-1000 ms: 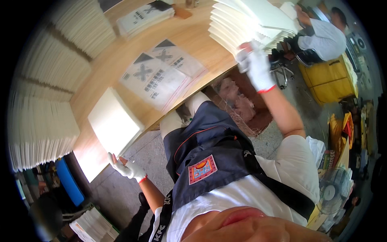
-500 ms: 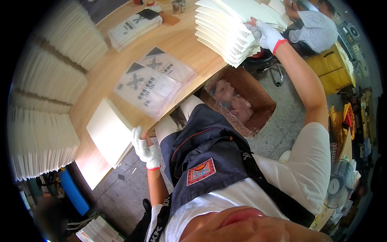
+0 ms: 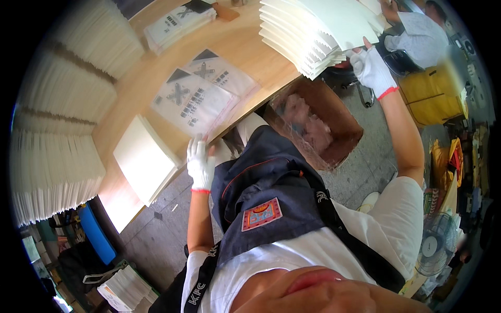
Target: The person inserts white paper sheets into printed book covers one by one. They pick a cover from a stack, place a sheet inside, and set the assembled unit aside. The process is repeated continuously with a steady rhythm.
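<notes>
Left hand point(image 3: 200, 163) rose to wooden table point(image 3: 245, 49).

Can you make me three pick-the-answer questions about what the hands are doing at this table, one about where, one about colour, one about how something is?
1. Where is the right hand?
A. at the edge of the fanned stack of white sheets
B. inside the cardboard box
C. on the blue roll

2. What colour are the gloves on both hands?
A. black
B. white with a red cuff edge
C. yellow

3. How is the left hand?
A. gripping a pair of scissors
B. resting in the lap
C. laid with fingers on the edge of the printed clear bags at the rim of the wooden table

Answers: 1 A, the fingers touch the sheets' edge. 2 B, both gloves are white with a thin red line at the wrist. 3 C, its fingertips reach the bags at the table's near edge.
</notes>
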{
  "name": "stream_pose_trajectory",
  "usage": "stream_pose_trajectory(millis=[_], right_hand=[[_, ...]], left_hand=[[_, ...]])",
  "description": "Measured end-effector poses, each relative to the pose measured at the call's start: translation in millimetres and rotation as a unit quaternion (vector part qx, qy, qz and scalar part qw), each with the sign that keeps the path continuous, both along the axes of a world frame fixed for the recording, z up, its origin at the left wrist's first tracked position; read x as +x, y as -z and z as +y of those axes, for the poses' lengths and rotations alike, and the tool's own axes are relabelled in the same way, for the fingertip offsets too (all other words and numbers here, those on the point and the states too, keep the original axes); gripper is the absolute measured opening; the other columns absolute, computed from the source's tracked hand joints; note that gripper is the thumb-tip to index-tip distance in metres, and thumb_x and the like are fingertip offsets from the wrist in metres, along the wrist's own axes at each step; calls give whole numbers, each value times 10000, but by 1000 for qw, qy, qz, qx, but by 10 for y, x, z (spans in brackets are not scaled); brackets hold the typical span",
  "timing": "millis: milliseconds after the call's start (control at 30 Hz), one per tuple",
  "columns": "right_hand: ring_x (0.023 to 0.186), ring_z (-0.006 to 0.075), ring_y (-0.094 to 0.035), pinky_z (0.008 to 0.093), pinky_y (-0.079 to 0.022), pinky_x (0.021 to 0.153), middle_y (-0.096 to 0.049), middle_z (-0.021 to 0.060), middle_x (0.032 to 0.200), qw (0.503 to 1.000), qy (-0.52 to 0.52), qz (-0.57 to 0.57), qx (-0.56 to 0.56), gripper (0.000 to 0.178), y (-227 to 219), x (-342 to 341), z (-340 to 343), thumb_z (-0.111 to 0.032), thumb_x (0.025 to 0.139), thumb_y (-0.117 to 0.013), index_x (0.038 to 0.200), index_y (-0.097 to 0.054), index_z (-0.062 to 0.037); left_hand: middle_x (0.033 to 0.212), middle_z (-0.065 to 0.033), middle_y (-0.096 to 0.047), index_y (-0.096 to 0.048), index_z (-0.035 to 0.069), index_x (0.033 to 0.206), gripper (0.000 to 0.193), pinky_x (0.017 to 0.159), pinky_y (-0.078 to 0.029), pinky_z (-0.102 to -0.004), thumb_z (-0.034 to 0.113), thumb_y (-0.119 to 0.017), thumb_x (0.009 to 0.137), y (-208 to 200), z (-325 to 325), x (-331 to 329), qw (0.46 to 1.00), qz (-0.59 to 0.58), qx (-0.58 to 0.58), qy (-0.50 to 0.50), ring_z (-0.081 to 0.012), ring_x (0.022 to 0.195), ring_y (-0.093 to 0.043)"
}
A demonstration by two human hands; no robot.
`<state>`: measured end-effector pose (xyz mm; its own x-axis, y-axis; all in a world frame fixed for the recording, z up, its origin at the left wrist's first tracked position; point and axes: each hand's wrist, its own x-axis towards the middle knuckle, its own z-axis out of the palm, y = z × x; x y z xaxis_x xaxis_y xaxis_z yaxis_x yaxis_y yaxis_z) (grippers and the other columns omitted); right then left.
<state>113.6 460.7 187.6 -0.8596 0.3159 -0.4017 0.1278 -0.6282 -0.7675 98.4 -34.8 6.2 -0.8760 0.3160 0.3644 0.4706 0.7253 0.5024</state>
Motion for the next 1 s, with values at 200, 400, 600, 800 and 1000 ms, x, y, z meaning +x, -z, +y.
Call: stream_pose_trajectory(millis=[200, 400, 600, 800, 1000], right_hand=[[495, 71, -474, 152, -391, 384, -523, 38, 730, 995, -51, 86, -20, 200, 149, -246, 731, -217, 928, -480, 986, -517, -29], [473, 46, -429, 187, -313, 383, -490, -21, 659, 978, -19, 178, 106, 71, -235, -216, 471, -109, 887, -521, 930, -523, -53], [871, 190, -626, 279, -545, 685, -604, 105, 1030, 988, -43, 54, 140, 335, 10, 79, -793, -80, 837, -541, 1149, -483, 27], [888, 216, -632, 300, -551, 716, -598, 158, 1032, 946, -315, -73, -18, 365, 1467, 174, -1104, -64, 796, -556, 1135, -478, 48], [631, 162, -600, 254, -487, 469, -615, 94, 939, 968, -191, -94, -135, 236, 2046, 258, -1606, -84, 856, -527, 1085, -506, -29]], left_hand=[[1288, -107, -450, -533, 130, 1167, 455, 995, -293, -508, 377, -574, 787, 288, 173, -551, 973, -9, -231, -2, -338, 1198, -396], [1163, -52, -515, -560, 174, 1089, 383, 850, -463, -424, 173, -656, 718, -30, 297, -823, 952, -143, -266, -40, -306, 1067, -513], [1070, -48, -561, -587, 173, 989, 288, 774, -490, -407, 71, -585, 720, 212, 27, -962, 970, -112, -202, -77, -289, 994, -546], [1040, -97, -570, -588, 133, 967, 296, 819, -458, -383, 45, -558, 685, 253, -29, -923, 991, -76, -51, -99, -301, 988, -527], [928, -84, -592, -606, 116, 908, 247, 741, -463, -401, 12, -526, 698, 89, -75, -820, 987, -52, -80, -133, -296, 877, -554]])
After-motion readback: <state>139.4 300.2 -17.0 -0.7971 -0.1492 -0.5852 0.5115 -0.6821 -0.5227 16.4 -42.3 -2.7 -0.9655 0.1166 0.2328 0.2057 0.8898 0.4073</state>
